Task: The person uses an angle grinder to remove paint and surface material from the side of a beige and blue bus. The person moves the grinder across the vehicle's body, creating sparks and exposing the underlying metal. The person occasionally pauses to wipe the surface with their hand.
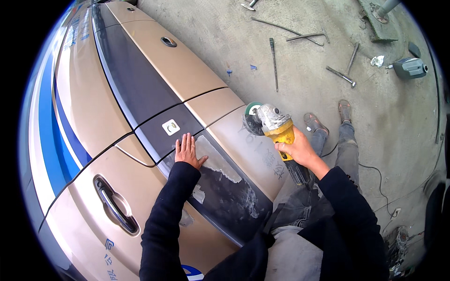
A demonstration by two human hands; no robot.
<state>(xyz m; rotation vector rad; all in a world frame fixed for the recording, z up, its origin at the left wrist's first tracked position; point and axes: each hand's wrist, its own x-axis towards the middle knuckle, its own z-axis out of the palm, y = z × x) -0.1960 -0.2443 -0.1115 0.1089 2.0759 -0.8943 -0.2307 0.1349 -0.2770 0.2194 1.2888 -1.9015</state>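
The side of a tan vehicle (154, 187) fills the left half, crossed lengthwise by a dark grey band (150, 79). On this band my left hand (189, 152) lies flat with its fingers stretched, beside a patch sanded down to pale filler (213, 161). My right hand (300, 147) is wrapped round the body of a yellow and black angle grinder (280, 133). The grinder's green disc (253, 108) is up at its far left end, over the panel's edge; whether it touches the panel I cannot tell. Scuffed white marks (251, 201) show on the band nearer me.
On the concrete floor lie several hammers (341, 76), long metal rods (288, 30) and a dark chisel-like bar (273, 63). A grey boxy device (410, 68) stands at the right. Two sandalled feet (345, 111) are beyond my right arm. A black cable (379, 180) trails across the floor. A black door handle (115, 204) juts from the vehicle.
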